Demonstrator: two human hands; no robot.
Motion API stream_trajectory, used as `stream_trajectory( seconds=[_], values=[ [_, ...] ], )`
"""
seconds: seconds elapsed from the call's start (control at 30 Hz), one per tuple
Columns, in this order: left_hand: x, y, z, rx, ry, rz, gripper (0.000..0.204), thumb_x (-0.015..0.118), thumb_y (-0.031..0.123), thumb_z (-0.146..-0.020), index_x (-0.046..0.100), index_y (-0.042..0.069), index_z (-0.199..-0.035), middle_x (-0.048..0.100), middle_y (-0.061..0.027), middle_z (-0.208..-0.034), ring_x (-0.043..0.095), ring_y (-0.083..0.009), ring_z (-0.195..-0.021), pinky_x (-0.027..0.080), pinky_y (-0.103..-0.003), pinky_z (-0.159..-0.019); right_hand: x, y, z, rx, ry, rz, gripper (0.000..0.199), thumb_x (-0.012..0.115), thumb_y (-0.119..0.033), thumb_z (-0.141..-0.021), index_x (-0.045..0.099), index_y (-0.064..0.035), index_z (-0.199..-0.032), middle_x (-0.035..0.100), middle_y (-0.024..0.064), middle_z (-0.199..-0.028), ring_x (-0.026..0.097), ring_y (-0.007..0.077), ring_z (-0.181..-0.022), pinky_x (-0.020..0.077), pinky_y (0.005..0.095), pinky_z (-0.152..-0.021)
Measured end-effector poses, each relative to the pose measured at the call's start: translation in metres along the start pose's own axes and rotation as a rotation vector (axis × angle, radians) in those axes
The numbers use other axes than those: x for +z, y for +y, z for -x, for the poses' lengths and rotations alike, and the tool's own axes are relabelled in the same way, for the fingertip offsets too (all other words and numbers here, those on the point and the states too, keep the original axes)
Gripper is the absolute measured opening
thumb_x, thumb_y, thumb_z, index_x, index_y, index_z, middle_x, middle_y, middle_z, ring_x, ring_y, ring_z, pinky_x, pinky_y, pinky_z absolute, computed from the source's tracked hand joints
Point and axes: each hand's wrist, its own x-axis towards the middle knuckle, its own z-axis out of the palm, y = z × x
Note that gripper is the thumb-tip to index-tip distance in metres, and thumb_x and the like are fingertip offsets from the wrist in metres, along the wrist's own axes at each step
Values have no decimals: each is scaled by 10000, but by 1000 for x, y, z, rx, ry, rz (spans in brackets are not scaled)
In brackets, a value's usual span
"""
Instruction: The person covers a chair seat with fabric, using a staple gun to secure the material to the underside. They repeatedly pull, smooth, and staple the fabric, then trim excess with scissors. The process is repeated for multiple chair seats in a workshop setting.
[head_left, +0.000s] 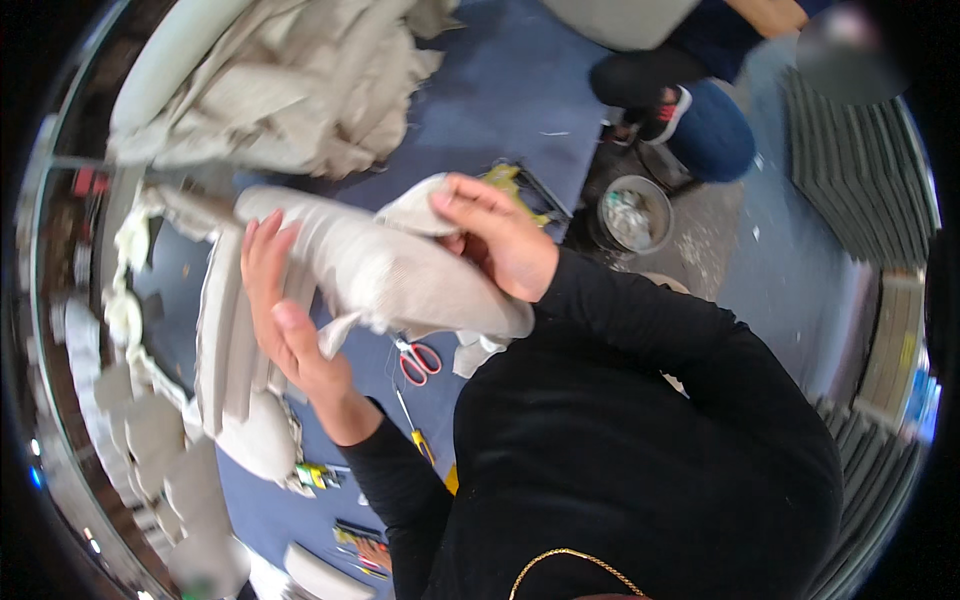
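Note:
A beige fabric-covered padded piece [390, 265], long and curved, is held above the blue work table. My right hand [505, 240] is closed on it near its right end, thumb and fingers gripping a folded flap of the fabric. At its left end my left hand [300, 325] is open, with fingers stretched and thumb apart, beside the cover. Whether the left palm touches the piece I cannot tell. Below the piece, scissors with red-and-white handles [418, 362] lie on the table, near a screwdriver with a yellow handle [420, 440].
Beige fabric [300, 90] is heaped at the far left. A yellow-and-black staple gun [520, 190] lies behind my right hand. Beyond the table edge stands a bucket of scraps [632, 215]; another person's shoe [665, 115] is near it. Grey panels [845, 160] are stacked at right.

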Motion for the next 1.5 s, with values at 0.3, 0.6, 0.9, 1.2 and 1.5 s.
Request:
stream_trajectory(
  seconds=[0.3, 0.6, 0.9, 1.2, 1.5],
  values=[
    [35, 42, -14, 284, -586, -56, 711, 734, 598, -929, 666, 38, -1363, 688, -175, -1343, 642, -398, -1275, 352, -520, -1167, -344, 84, 111, 237, 884, 445, 444, 678, -351, -1030, 723, -5, -1305, 767, 86, -1021, 659, 144, -749, 519, 307, -667],
    [34, 47, -7, 383, -625, -253, 561, 748, -59, -654, 761, 112, -1188, 730, -82, -1158, 698, -306, -1166, 407, -481, -1058, -141, -24, 102, -113, 65, 536, 858, 714, -604, -1037, 451, -57, -1643, 594, 160, -1539, 590, 249, -1385, 440, 393, -1181],
    [11, 39, 12, 173, -176, -181, 636, 791, 7, -646, 741, 86, -1275, 707, -88, -1191, 663, -341, -1129, 468, -445, -1014, 24, -76, 40, -647, -312, 1133, 647, 834, -282, -899, 650, -34, -1468, 761, 191, -1305, 765, 346, -1165, 579, 395, -994],
    [7, 54, 57, 3, 403, -48, 452, 908, 78, -770, 787, 52, -1204, 720, -130, -1144, 684, -321, -1036, 558, -412, -907, 70, -47, -3, -673, -426, 1064, 531, 760, -212, -993, 663, -18, -1477, 763, 168, -1358, 751, 265, -1187, 545, 356, -1054],
    [-11, 56, 57, -58, 573, 3, 191, 880, -25, -829, 819, 4, -1008, 775, -120, -936, 731, -284, -814, 586, -357, -737, 106, -21, -9, -628, -408, 1153, 474, 766, -133, -985, 697, -24, -1441, 758, 176, -1384, 726, 231, -1263, 523, 345, -1094]
  ],
)
